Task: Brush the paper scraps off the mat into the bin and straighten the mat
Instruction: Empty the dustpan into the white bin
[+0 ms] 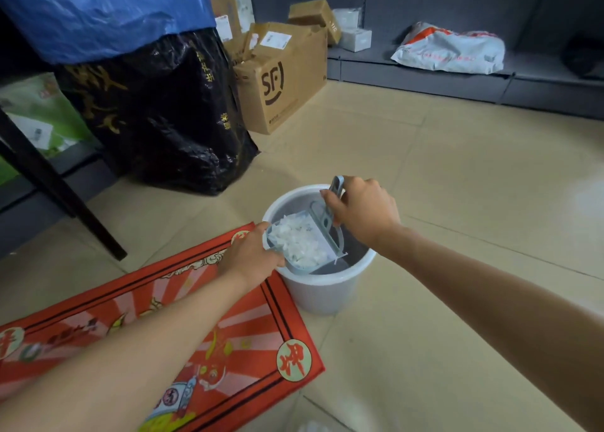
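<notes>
A view from a person's head looks down at both bare arms reaching forward over a tiled floor. In the middle stands a white bin, its open mouth facing up. The left hand grips the near end of a small pale-blue dustpan, fingers curled round its rear edge. The pan is held over the bin's mouth, heaped with white paper scraps. Its long axis runs from the left hand at lower left across toward the far right, with the open lip over the bin's interior. The right hand comes in from the right and is closed round the handle of a pale-blue brush. The brush stands almost upright at the pan's far side, its head close against the heap.

The scraps lie between the two hands, directly above the bin. Emptying them probably turns on tipping the pan's lip downward, or sweeping the brush across the pan.

A red patterned mat lies on the floor at lower left, its corner touching the bin and its edges askew to the tile lines. No scraps show on its visible part.
</notes>
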A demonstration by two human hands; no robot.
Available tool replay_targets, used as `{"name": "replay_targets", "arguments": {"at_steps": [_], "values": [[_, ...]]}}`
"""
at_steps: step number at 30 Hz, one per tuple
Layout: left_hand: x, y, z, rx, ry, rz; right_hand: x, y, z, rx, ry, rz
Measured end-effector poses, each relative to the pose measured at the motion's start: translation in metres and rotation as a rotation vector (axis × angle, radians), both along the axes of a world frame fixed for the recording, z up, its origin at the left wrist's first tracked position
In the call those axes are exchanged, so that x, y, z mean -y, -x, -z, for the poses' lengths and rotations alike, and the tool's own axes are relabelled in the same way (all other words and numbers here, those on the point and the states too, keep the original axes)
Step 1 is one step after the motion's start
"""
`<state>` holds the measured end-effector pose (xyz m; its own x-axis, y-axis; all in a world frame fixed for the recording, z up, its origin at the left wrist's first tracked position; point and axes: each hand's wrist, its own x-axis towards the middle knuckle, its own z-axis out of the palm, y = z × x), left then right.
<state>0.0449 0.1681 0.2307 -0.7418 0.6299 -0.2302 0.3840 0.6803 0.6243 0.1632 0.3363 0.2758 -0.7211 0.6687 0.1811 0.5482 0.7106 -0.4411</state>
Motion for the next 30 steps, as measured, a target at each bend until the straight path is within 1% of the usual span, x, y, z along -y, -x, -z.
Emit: {"name": "replay_targets", "arguments": {"at_steps": [4,6,14,20,24,30], "values": [[-0.002,-0.003,0.014,0.013,0.041,-0.010,-0.005,0.005,0.026,-0.050,0.159,0.044],[-0.003,-0.002,0.019,0.009,0.046,-0.027,-0.006,0.007,0.033,-0.075,0.202,0.064],[-0.008,0.008,0.028,-0.037,0.065,-0.005,0.000,0.012,0.032,-0.205,0.186,0.049],[-0.010,0.012,0.028,-0.132,0.103,0.028,0.009,0.011,0.024,-0.371,0.273,-0.011],[-0.014,0.013,0.025,-0.215,0.144,0.040,0.015,0.013,0.033,-0.326,0.299,-0.027],[-0.017,0.009,0.020,-0.252,0.169,0.036,0.010,0.012,0.055,-0.256,0.350,-0.018]]}}
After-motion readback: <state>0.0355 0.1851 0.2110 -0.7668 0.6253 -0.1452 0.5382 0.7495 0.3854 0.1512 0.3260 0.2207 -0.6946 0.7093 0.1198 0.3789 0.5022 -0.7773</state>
